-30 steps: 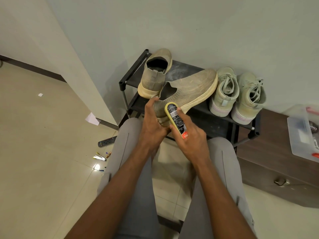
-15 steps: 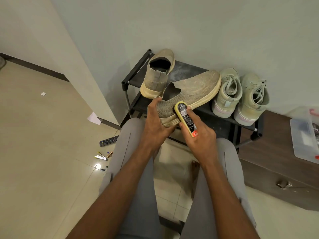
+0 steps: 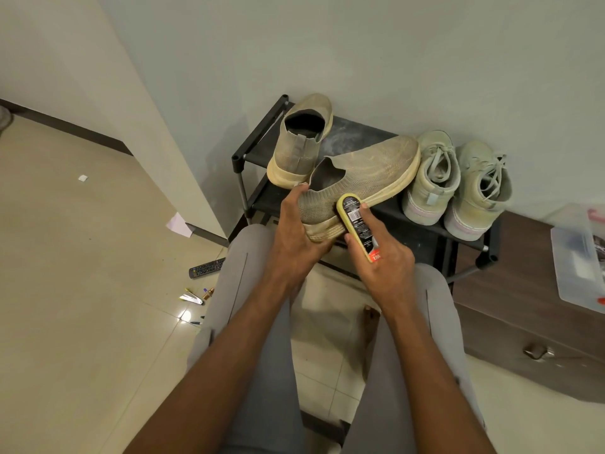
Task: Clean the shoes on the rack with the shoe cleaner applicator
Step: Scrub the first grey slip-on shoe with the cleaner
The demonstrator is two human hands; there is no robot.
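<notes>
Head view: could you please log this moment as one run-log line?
left hand: holds slip-on shoe | right hand: presses applicator on shoe side

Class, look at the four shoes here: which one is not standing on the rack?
The knit slip-on shoe gripped at its heel by the left hand, with the applicator in the right hand against it. The other three stand on the rack.

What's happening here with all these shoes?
A seated person is cleaning shoes. The left hand holds a tan knit slip-on shoe at its heel, while the right hand presses a yellow shoe cleaner applicator against its side. Its mate and a pair of pale lace-up sneakers sit on the black rack.
</notes>
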